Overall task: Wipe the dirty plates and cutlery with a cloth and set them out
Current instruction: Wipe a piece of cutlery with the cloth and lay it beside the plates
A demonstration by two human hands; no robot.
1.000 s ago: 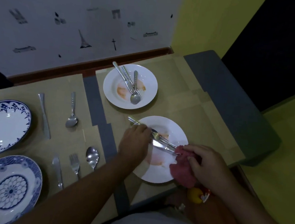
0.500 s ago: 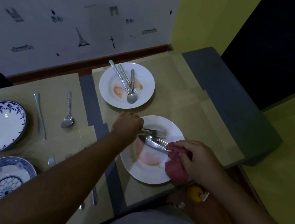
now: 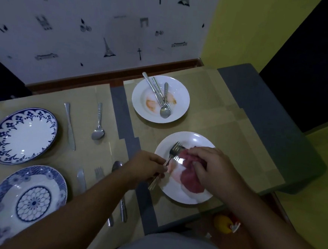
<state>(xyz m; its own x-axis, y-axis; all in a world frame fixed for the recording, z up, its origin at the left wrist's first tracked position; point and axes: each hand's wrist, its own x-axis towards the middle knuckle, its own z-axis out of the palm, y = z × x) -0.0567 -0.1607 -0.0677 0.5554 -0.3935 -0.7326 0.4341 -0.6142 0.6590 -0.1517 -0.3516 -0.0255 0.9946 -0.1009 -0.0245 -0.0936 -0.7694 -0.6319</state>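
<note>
A white plate [image 3: 192,140] smeared with orange lies near the table's front right. Over it my left hand [image 3: 146,167] grips the handles of a fork [image 3: 175,149] and other cutlery, tines pointing away. My right hand [image 3: 210,169] holds a red cloth [image 3: 191,182] bunched against the cutlery's far ends. Behind stands a second white plate [image 3: 178,92], also smeared, with a spoon [image 3: 165,102] and other cutlery lying in it.
Two blue-patterned plates [image 3: 23,135] [image 3: 26,198] sit at the left. Beside them lie a knife [image 3: 69,126], a spoon [image 3: 99,123], then a knife [image 3: 81,178], fork [image 3: 99,173] and spoon [image 3: 117,166]. A yellow object [image 3: 223,223] lies below the table edge.
My left hand drew back toward me and turned the cutlery so the fork tines point away. My right hand and the cloth shifted up over the plate onto the cutlery.
</note>
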